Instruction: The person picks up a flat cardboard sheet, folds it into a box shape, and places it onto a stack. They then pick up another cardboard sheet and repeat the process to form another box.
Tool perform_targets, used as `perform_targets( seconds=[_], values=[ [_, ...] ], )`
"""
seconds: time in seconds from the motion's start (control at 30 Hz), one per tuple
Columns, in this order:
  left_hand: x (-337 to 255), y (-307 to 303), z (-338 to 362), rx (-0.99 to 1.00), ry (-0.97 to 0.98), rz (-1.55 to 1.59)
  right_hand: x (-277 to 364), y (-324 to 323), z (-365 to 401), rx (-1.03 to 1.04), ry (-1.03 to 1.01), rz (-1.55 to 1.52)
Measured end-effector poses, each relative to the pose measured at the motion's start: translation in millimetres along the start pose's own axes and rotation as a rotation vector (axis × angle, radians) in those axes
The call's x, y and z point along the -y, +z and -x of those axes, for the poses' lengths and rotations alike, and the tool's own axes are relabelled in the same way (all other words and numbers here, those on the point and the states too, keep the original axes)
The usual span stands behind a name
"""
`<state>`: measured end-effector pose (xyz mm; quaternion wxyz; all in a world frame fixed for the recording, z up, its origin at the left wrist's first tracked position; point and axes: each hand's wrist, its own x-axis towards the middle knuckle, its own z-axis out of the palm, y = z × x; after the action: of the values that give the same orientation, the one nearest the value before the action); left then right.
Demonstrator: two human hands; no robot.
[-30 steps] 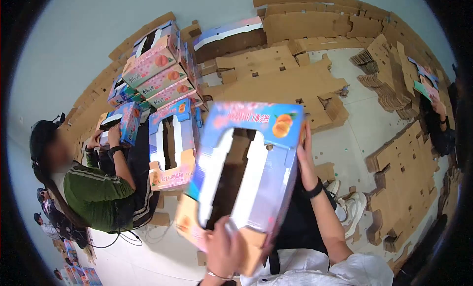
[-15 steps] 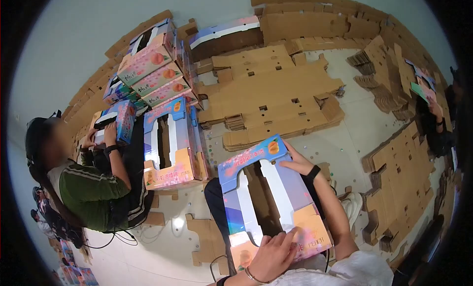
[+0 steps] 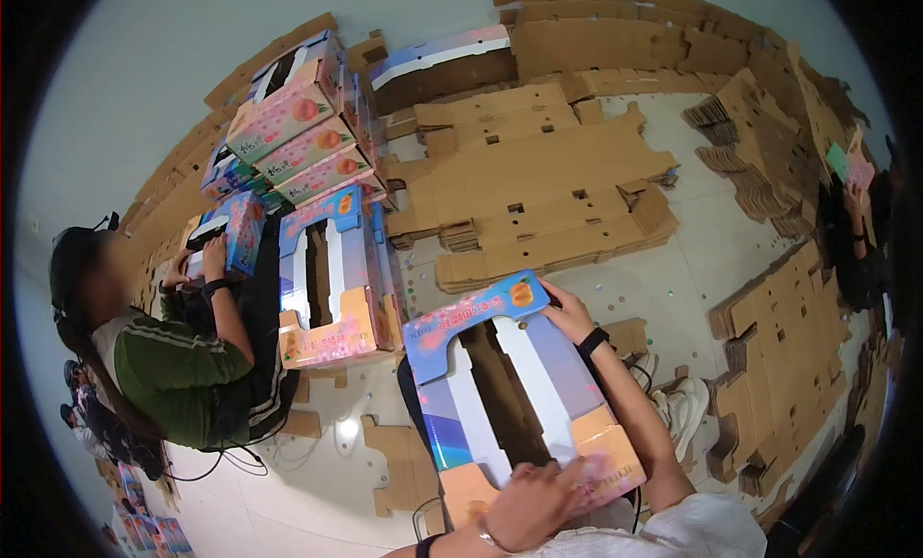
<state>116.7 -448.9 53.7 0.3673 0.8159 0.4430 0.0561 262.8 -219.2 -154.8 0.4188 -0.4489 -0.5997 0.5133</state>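
A printed peach carton (image 3: 572,375) with a long slot in its top lies tilted over my lap. Its far flap is blue with a peach picture, and its near flap is orange-pink. My right hand (image 3: 569,313) is closed around the far right corner, its thumb side against the blue flap and some fingers hidden behind the edge. At the near end, my left hand (image 3: 531,505) lies on top of the orange-pink flap by the slot. Its fingers stretch to the right and are slightly blurred.
At left a person (image 3: 183,366) holds a smaller blue carton (image 3: 236,233). Stacked peach cartons (image 3: 288,116) and another carton (image 3: 361,270) stand near them. Flat brown cardboard (image 3: 538,164) lies in piles ahead, with more cardboard (image 3: 779,356) on the right. Another person's hand (image 3: 856,207) shows far right.
The carton's far end has swung a little left, and my right hand has moved with it. My left hand has shifted slightly on the near flap. Far right, the other person's hand has moved.
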Motion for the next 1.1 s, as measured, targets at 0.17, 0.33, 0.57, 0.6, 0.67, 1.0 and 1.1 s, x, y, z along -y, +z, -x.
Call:
perform_targets(
  seconds=[0.17,0.33,0.57,0.6,0.67,1.0,1.1],
  values=[
    [93,-65,10,-0.501,-0.3,-0.066,-6,19,-2,0.047,-0.029,-0.045],
    [220,-53,19,-0.687,-0.389,0.042,-7,39,-6,0.133,-0.019,-0.067],
    [249,-3,16,-0.971,-0.338,0.897,-14,43,-7,0.087,0.002,0.003],
    [246,1,14,-0.971,-0.343,0.901,-14,44,-6,0.077,-0.026,-0.012],
    [241,4,11,-1.184,-0.325,0.755,-11,43,-5,0.083,0.009,-0.033],
    [234,-3,23,-1.108,-0.521,0.61,-2,40,15,0.116,0.068,-0.143],
    [196,-10,33,-0.997,-0.505,0.525,39,26,48,0.217,-0.067,-0.129]
  ],
)
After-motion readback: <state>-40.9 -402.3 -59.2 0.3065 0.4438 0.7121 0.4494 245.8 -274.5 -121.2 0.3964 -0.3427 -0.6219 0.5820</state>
